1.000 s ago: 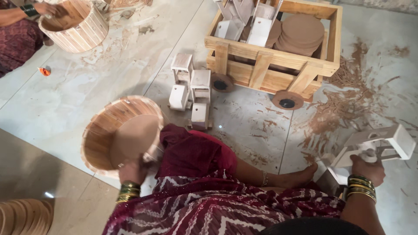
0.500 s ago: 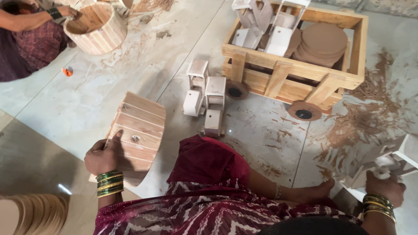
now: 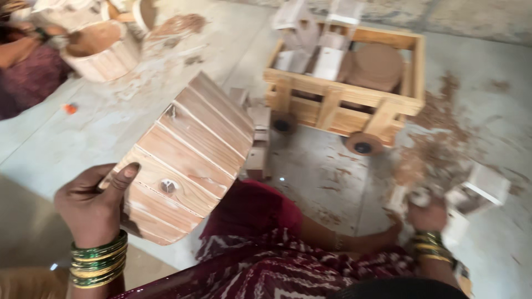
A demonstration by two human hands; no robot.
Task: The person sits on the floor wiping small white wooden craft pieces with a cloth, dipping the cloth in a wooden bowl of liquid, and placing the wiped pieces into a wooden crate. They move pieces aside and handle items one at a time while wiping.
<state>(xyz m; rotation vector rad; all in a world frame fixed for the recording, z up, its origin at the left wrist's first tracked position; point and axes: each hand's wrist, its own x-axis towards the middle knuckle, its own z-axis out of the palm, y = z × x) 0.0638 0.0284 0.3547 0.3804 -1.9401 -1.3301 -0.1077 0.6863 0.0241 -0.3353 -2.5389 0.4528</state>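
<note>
Gripping the rim of a slatted wooden bucket point(image 3: 188, 160), the left hand point(image 3: 91, 207) has its fingers curled round the lower edge and its thumb pressed flat on the outer slats, so the hand is closed firmly on it. The bucket is lifted off the floor and tilted, its side turned up to the camera, with one small round knob showing on a slat. It hangs in front of the person's lap, above the maroon patterned cloth point(image 3: 266, 249).

The right hand point(image 3: 426, 216) is far out to the right, low over the floor, closed around part of a pale wooden toy piece point(image 3: 476, 191); the view is blurred there, so exactly how the fingers sit cannot be told. Both wrists carry stacked green and gold bangles.

One wooden cart point(image 3: 343, 94) with round wheels stands on the stone floor point(image 3: 72, 144) beyond, well apart from both hands, holding loose wooden parts and a round disc. One small toy truck point(image 3: 257, 133) sits just behind the bucket. A second slatted bucket point(image 3: 102, 50) stands at upper left beside another person's arm point(image 3: 22, 47). Sawdust point(image 3: 438, 138) lies scattered right of the cart.
</note>
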